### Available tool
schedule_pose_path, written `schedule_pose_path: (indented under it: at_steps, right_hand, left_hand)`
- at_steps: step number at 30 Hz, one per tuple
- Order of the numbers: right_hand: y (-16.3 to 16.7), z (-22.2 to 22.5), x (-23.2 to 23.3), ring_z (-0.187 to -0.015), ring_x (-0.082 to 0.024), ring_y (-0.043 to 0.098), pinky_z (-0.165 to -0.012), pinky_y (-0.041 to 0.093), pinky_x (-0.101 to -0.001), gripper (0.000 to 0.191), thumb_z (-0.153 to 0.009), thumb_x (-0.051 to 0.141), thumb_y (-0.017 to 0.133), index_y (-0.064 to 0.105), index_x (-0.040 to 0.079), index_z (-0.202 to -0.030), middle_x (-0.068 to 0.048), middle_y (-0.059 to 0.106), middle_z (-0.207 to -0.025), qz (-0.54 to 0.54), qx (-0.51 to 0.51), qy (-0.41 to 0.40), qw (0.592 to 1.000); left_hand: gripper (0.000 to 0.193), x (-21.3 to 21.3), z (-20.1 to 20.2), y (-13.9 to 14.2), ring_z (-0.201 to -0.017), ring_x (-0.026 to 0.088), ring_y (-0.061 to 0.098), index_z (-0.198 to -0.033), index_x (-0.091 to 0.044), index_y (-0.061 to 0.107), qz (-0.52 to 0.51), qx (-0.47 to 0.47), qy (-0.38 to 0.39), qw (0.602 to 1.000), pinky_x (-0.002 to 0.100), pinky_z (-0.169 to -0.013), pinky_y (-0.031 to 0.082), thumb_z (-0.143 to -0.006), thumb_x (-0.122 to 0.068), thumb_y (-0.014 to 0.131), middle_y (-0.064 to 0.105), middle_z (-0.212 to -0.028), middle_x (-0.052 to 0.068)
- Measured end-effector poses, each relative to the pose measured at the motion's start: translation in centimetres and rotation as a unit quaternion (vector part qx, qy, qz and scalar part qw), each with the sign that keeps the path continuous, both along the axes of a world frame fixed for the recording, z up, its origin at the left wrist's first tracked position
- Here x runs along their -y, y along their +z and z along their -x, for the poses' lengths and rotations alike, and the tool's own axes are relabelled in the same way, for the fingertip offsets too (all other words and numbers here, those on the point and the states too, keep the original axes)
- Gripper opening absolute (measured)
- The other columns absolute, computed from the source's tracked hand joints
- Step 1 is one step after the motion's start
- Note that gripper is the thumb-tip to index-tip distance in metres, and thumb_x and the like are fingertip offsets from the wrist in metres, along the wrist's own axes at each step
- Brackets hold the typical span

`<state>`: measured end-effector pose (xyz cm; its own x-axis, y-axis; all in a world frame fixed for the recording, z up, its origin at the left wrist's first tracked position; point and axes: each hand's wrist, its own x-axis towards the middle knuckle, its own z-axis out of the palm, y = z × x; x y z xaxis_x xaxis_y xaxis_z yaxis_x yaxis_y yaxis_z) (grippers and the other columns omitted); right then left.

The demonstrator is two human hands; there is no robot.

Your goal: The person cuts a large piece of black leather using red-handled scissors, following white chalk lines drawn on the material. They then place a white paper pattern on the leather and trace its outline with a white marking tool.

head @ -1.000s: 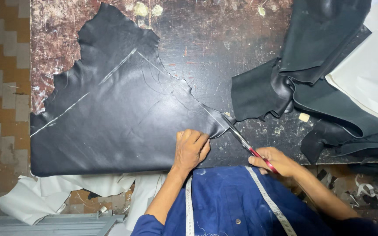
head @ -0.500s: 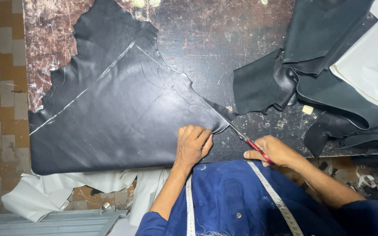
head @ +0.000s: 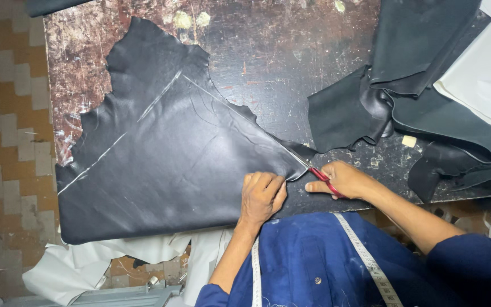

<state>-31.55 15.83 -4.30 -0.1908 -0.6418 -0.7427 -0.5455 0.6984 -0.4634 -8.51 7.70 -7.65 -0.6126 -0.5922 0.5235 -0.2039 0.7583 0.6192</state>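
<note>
On dark surface, big black leather hide: soft, limp, smooth. Left hand presses flat, fingers curled, beside cut. Right hand closed around red-handled scissors.

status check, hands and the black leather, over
Left hand flat on black leather. Right hand grips red-handled scissors at its marked edge. Leather pile lies apart.
</note>
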Motion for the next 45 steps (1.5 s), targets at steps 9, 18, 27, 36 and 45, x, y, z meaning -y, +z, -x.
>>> schedule_pose_path:
  at_steps: [9,18,27,36,45]
  right_hand:
    - [1.2,-0.4,1.7,-0.049,-0.015,0.059,-0.050,0.044,-0.0326,0.057,-0.074,0.060,0.081,0.064,0.006,-0.064,-0.008,0.064,-0.055,0.006,0.040,-0.013,0.999]
    - [0.8,-1.5,5.0,-0.051,-0.018,0.063,-0.053,0.049,-0.0370,0.064,-0.071,0.066,0.080,0.063,0.004,-0.065,-0.008,0.064,-0.055,0.011,-0.029,0.018,0.999]
    - [1.7,-2.2,7.7,-0.060,-0.022,0.067,-0.060,0.051,-0.0377,0.068,-0.070,0.073,0.076,0.070,0.004,-0.068,-0.011,0.068,-0.062,0.015,-0.038,0.043,0.998]
    - [-2.4,-2.3,10.1,-0.057,-0.021,0.059,-0.056,0.046,-0.0430,0.072,-0.066,0.074,0.079,0.065,0.003,-0.062,-0.011,0.060,-0.059,0.085,-0.042,0.043,0.995]
    - [-1.9,-3.1,11.9,-0.054,-0.021,0.055,-0.055,0.045,-0.0425,0.073,-0.064,0.075,0.079,0.062,0.004,-0.055,-0.008,0.057,-0.055,0.084,-0.020,0.043,0.995]
  left_hand:
    - [0.018,0.3,-0.4,0.4,-0.085,0.022,0.063,-0.099,-0.007,0.071,-0.006,-0.008,-0.001,1.000,0.038,-0.078,0.045,-0.082,-0.008,0.077,0.065,-0.089,0.003]
    - [0.017,0.3,-0.3,0.0,-0.082,0.023,0.062,-0.095,-0.007,0.070,-0.006,-0.014,-0.014,1.000,0.039,-0.076,0.045,-0.080,-0.007,0.077,0.064,-0.088,0.004]
    - [0.017,0.8,-0.1,0.8,-0.082,0.027,0.062,-0.093,-0.006,0.069,-0.019,-0.035,-0.018,0.999,0.041,-0.076,0.046,-0.078,-0.005,0.076,0.063,-0.086,0.006]
    - [0.017,0.7,-0.2,0.6,-0.080,0.027,0.061,-0.092,-0.007,0.069,-0.024,-0.038,-0.019,0.999,0.040,-0.074,0.045,-0.077,-0.004,0.076,0.063,-0.086,0.006]
    - [0.018,1.1,-0.4,0.6,-0.080,0.026,0.062,-0.092,-0.006,0.069,-0.034,-0.043,-0.028,0.998,0.040,-0.075,0.045,-0.075,-0.002,0.075,0.062,-0.085,0.006]
